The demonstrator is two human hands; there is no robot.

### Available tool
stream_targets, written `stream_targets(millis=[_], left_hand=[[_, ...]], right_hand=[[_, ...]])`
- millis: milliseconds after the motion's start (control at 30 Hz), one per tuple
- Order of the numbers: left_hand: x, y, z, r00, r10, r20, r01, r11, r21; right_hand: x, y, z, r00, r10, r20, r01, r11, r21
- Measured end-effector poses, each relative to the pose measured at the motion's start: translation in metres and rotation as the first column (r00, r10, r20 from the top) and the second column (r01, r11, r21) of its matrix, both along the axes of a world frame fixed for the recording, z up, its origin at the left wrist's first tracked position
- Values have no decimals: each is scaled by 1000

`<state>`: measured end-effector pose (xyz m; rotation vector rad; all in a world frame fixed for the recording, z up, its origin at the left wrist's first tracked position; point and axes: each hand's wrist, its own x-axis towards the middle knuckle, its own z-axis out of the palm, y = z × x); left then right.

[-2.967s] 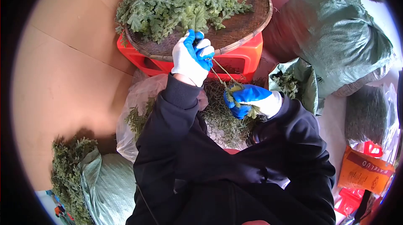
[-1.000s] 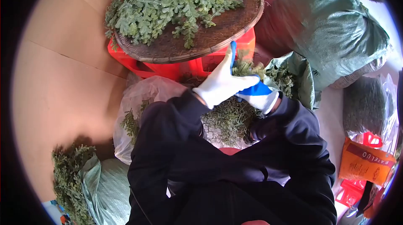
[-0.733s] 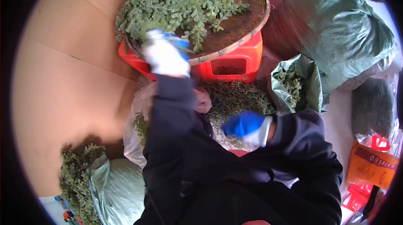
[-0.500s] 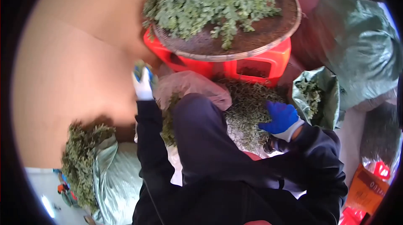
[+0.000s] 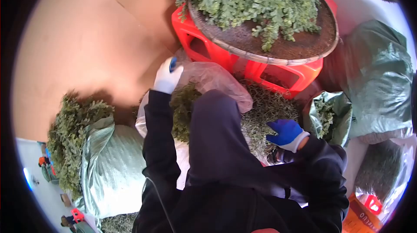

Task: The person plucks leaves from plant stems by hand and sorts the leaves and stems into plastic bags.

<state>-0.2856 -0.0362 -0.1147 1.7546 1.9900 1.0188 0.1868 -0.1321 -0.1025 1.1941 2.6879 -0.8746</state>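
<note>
My left hand [image 5: 168,76], in a white glove with blue on the palm side, is raised beside a clear pinkish plastic bag [image 5: 213,79]. Its fingers are loosely bent, with a gap beside the thumb, and no plant shows in them. My right hand [image 5: 286,133], blue glove side up, hovers over a heap of thin, dark plant bits [image 5: 271,107]. Its fingers and thumb are apart, with nothing visible between them. Green sprigs [image 5: 183,109] lie between my left sleeve and my knee. A large pile of leafy sprigs [image 5: 256,0] covers much of a round woven tray [image 5: 304,44].
Red plastic stools [image 5: 299,76] support the tray. On the left, sprigs [image 5: 78,137] spill from a pale green sack [image 5: 115,168]. An open green bag [image 5: 328,120] with plants and a big full sack [image 5: 382,76] stand on the right. An orange box [image 5: 362,218] sits lower right.
The camera view has shifted, moving the tray rightward in the frame. My left hand has turned and moved toward the plastic bag; green bits earlier at its fingers no longer show. My right hand stays near the heap.
</note>
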Motion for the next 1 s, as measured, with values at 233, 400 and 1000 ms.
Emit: stream_targets(millis=[233,400,1000], left_hand=[[42,93,12,944,75,-321,-3,975,221],[-94,15,-46,651,196,-733,-500,837,-221],[-200,-117,-150,844,-118,-524,-303,701,-646]], right_hand=[[22,13,-9,998,62,-10,-61,996,62],[26,9,17,997,17,73,-23,996,92],[0,14,12,997,70,43,-69,997,-34]])
